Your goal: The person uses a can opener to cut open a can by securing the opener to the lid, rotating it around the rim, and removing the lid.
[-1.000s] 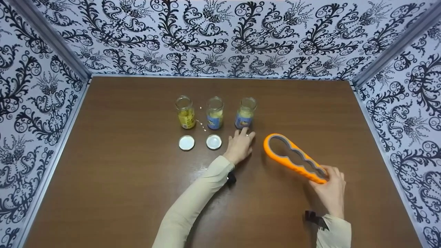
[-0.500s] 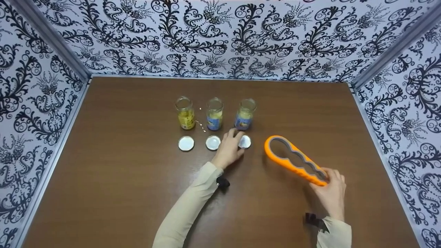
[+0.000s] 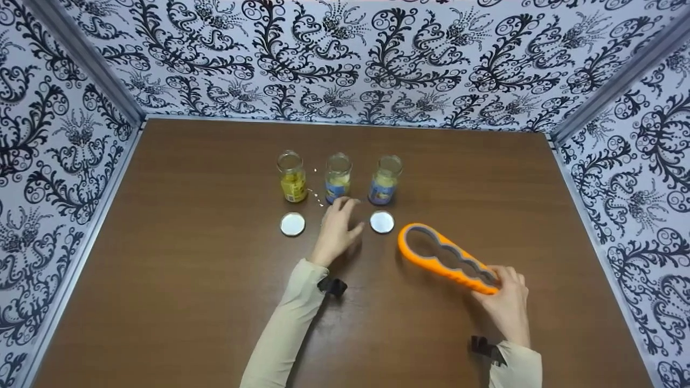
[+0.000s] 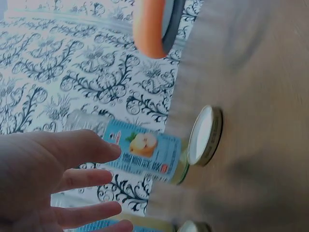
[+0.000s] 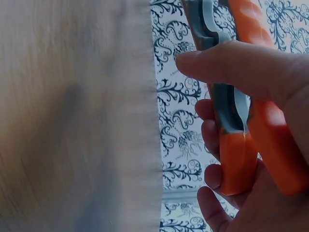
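Observation:
My left hand (image 3: pixel 335 233) hovers over the middle of the table with fingers spread and nothing in them. It hides most of the middle lid and the foot of the middle jar (image 3: pixel 338 178), which has a blue label. To its right a white-lined lid (image 3: pixel 382 222) lies in front of the right jar (image 3: pixel 385 180); in the left wrist view that blue-labelled jar (image 4: pixel 145 147) stands beyond my thumb. My right hand (image 3: pixel 505 302) grips one end of an orange jar opener (image 3: pixel 447 258) with grey scalloped inner edges. In the right wrist view, fingers and thumb curl round the opener (image 5: pixel 239 164).
A yellow-labelled jar (image 3: pixel 292 180) stands uncapped at the left, its lid (image 3: pixel 292 224) in front of it. Small pale crumbs lie between the left and middle jars. Patterned panels (image 3: pixel 345 64) wall the brown table (image 3: pixel 188 280) at the back and sides.
My left hand has drawn back leftward from the right jar, leaving a lid lying in front of it. The opener in my right hand has shifted slightly left and toward me.

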`<state>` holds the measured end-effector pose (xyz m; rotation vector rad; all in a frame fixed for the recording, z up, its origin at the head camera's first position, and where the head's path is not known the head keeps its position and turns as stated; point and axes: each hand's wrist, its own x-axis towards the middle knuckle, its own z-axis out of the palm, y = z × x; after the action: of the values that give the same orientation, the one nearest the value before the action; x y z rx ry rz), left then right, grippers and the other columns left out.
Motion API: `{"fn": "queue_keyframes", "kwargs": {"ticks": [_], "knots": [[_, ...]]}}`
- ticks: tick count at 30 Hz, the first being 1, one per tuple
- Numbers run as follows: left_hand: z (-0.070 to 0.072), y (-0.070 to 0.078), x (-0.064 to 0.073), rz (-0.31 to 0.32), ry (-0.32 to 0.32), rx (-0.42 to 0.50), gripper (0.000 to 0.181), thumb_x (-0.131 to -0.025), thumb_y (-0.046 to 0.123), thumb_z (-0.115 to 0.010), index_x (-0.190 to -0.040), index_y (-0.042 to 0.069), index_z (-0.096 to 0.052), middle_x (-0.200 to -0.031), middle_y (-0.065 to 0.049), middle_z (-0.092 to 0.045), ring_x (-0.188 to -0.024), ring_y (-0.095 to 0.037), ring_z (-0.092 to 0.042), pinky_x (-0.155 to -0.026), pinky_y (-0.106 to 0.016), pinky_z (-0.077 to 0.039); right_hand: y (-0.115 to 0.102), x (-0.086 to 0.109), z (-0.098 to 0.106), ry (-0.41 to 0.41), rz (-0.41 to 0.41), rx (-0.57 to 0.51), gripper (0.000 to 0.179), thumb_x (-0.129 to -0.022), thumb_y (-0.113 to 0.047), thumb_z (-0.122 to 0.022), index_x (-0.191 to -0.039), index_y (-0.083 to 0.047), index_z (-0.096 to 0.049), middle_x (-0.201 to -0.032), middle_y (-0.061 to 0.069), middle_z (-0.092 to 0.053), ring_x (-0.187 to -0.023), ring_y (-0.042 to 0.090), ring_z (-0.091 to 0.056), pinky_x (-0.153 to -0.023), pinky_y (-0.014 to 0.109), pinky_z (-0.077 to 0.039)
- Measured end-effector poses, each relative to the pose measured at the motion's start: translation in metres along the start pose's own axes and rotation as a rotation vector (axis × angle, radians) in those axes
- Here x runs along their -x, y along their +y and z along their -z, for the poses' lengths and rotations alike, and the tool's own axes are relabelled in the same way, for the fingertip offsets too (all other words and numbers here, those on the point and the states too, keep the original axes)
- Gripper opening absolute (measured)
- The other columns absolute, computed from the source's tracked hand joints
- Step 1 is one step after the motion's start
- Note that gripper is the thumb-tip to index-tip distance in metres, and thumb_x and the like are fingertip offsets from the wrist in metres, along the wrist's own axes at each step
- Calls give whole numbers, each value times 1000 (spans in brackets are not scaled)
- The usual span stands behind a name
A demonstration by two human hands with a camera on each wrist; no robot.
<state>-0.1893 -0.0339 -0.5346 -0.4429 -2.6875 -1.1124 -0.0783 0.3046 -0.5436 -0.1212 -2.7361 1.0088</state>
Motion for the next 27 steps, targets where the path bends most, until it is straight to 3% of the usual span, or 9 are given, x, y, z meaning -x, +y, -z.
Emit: {"fn": "queue_keyframes", "kwargs": {"ticks": [9, 20, 27], "knots": [[19, -21, 13, 98, 56, 85, 43, -81, 4, -73, -121, 0, -59, -124, -24, -52, -111, -44, -52, -94, -52, -42, -9, 2, -17, -70, 23, 23, 46, -60, 3, -84, -102, 6, -64, -99, 19, -58, -95, 36, -44, -85, 51, -28], [33, -39, 43, 118, 111, 79, 38, -80, -1, -71, -116, -3, -62, -119, -27, -53, -110, -44, -52, -93, -55, -41, -22, 2, -40, -133, 128, 60, 49, -56, 4, -86, -100, 5, -66, -98, 17, -59, -92, 38, -47, -79, 51, -31], [33, -49, 51, 82, 172, 67, 37, -76, -5, -71, -112, -5, -62, -112, -26, -55, -104, -43, -55, -87, -55, -43, -32, 3, -55, -127, 198, 88, 49, -54, 3, -87, -98, 3, -66, -95, 14, -59, -92, 38, -48, -76, 49, -33]]}}
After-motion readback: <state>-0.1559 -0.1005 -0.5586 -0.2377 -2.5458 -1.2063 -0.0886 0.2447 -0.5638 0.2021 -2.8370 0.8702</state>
